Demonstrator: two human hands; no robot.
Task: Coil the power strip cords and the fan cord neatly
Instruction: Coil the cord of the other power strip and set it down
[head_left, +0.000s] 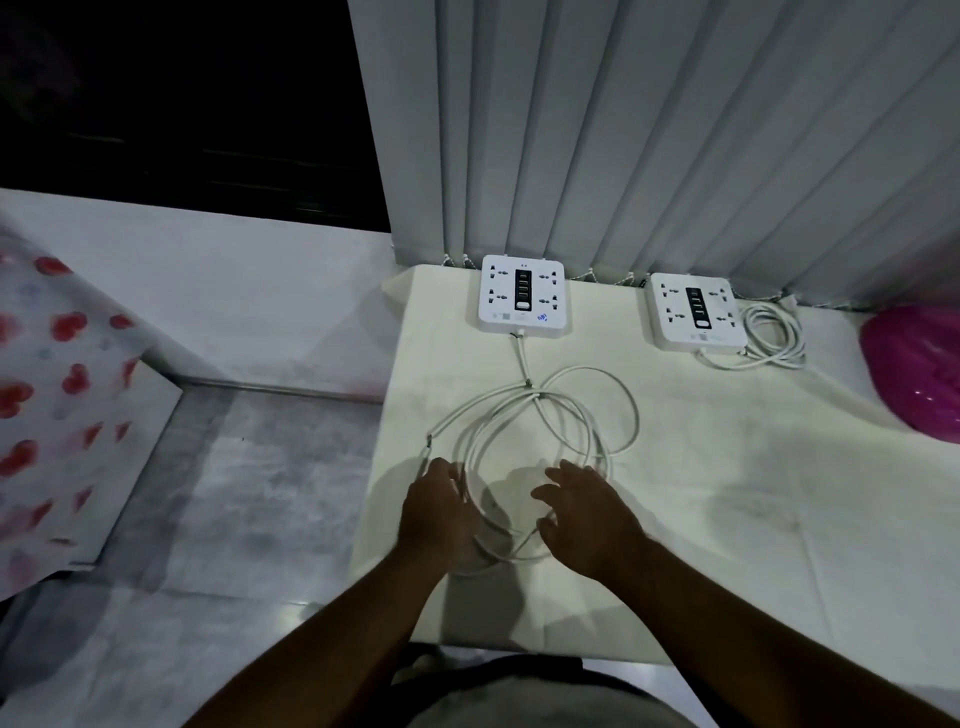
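Observation:
A white square power strip (523, 300) lies at the back of the cream-covered table (727, 493). Its white cord (587, 410) runs forward into several loose loops in front of it. My left hand (436, 514) rests on the left side of the loops with fingers curled over the strands. My right hand (587, 514) hovers over the right side, fingers spread and relaxed, holding nothing. A second white power strip (696, 312) sits further right, with its cord (774, 335) in a small coil beside it.
Grey vertical blinds (675, 130) hang behind the table. A shiny magenta object (914, 374) sits at the right edge. The table's left edge drops to a grey floor (260, 493). A white cloth with red hearts (57, 415) is at far left.

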